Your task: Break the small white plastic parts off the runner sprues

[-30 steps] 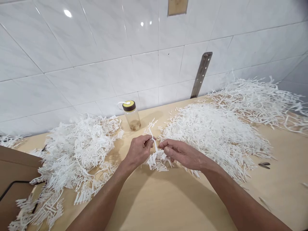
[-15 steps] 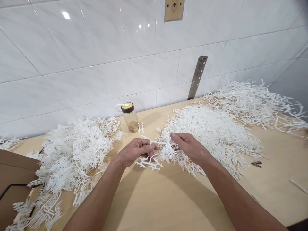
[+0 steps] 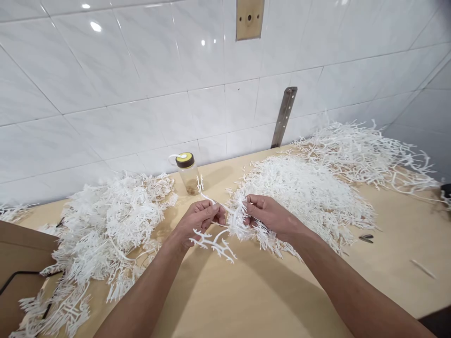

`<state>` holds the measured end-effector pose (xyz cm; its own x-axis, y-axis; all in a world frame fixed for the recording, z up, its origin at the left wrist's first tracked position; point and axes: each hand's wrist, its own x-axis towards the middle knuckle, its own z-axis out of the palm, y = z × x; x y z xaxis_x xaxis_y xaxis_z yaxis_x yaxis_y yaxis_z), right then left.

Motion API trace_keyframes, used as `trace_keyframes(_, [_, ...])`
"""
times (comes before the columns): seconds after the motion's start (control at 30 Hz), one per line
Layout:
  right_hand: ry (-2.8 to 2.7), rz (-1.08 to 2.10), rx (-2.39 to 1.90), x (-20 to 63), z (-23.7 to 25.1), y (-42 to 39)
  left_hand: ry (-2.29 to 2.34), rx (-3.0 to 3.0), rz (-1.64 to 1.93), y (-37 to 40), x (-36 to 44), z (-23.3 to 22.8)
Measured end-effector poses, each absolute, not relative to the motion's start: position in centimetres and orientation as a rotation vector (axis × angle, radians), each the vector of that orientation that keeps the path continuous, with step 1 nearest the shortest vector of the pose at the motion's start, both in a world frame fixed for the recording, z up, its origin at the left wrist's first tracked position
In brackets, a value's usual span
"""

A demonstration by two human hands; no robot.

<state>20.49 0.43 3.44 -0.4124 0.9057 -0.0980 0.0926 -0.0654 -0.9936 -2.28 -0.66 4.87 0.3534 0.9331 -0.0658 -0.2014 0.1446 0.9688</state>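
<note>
Hands drawn slightly closer since 0.5 s ago. Left hand (image 3: 199, 220) pinches a white branched plastic piece (image 3: 213, 241); right hand (image 3: 269, 217) grips the clump (image 3: 239, 220) just in front of the bottle (image 3: 186, 172). Step: separating. Likely needs a steady outward pull.

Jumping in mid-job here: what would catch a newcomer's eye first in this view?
The white branched plastic pieces: one pile at left, another pile at right on the wooden table. At centre, the left hand and right hand pinch a branched piece between them. Behind them a small bottle with a yellow-topped lid stands by the tiled wall.
</note>
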Motion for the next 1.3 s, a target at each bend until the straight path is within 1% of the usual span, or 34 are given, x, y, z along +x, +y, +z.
trace_keyframes(0.13, [-1.592,1.633,-0.955,21.4,3.7,0.1,0.793,0.946,1.048,-0.9,-2.1,4.6])
trace_keyframes(0.33, [-1.652,1.652,-0.934,21.0,2.8,-0.6,0.705,0.787,1.201,-1.2,-1.2,4.2])
trace_keyframes(0.43, [-1.657,1.658,-0.984,20.5,2.3,-0.9,0.634,0.802,1.163,-1.4,-1.1,4.5])
trace_keyframes(0.6, [-1.597,1.547,-1.134,20.0,1.7,-1.0,0.543,0.823,1.101,-1.6,-1.3,4.7])
trace_keyframes(0.73, [-1.635,1.561,-1.056,20.5,2.0,-1.1,0.539,0.837,1.083,-1.8,-1.4,4.6])
trace_keyframes(0.9, [-1.703,1.664,-0.899,21.7,3.5,-1.4,0.708,1.000,0.868,-1.9,-1.2,4.5])
trace_keyframes(1.07, [-1.669,1.600,-0.927,21.9,3.8,-1.4,0.867,1.208,0.641,-2.1,-0.6,5.0])
trace_keyframes(1.17, [-1.643,1.539,-0.998,21.8,3.7,-1.5,0.850,1.219,0.637,-2.2,-0.6,5.1])
trace_keyframes(1.3, [-1.747,1.548,-0.942,21.9,3.6,-1.6,0.770,1.097,0.719,-2.2,-0.9,5.1])
